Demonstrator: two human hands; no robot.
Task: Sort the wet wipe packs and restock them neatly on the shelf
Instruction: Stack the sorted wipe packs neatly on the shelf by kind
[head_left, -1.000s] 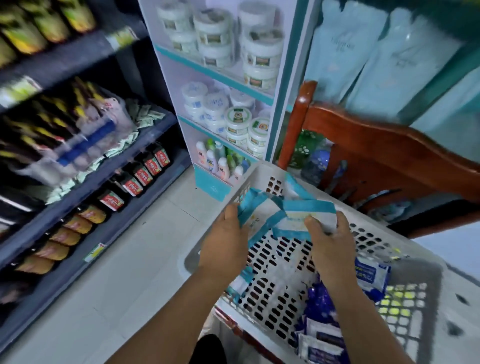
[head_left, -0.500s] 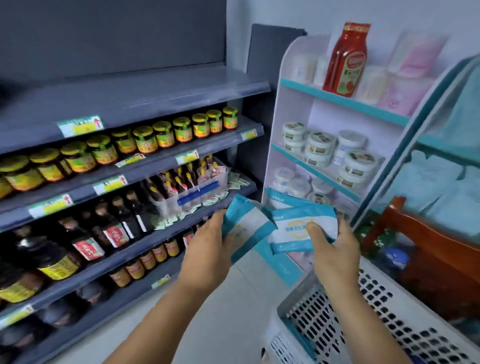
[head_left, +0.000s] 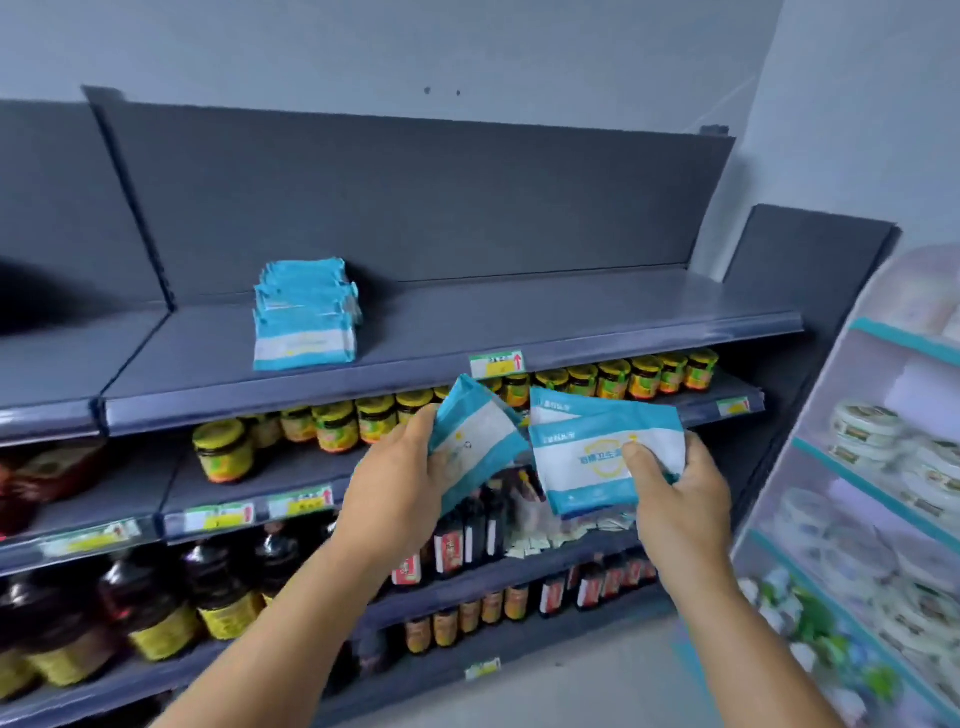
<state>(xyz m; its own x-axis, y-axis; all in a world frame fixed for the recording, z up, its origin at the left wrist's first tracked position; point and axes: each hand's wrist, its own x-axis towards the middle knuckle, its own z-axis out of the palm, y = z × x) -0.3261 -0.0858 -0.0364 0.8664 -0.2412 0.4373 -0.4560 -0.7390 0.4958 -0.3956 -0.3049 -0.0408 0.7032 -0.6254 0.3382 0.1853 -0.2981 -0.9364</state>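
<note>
Left hand grips one tilted wet wipe pack; my right hand pinches two overlapped packs, centre frame. Risk: slick film slipping, or nudging the shelf stack, upper left, askew

- Wet wipe packs: soft plastic film, smooth, with a slight sheen and creases.
- Stack of packs on the top shelf: the same crinkled film.
- Top shelf: grey painted metal, smooth, satin finish; its front edge strip is glossy.
- Jars: glossy glass with paper labels.
- Dark bottles: shiny, with glossy labels.
- Price tag: paper behind clear plastic.
</note>
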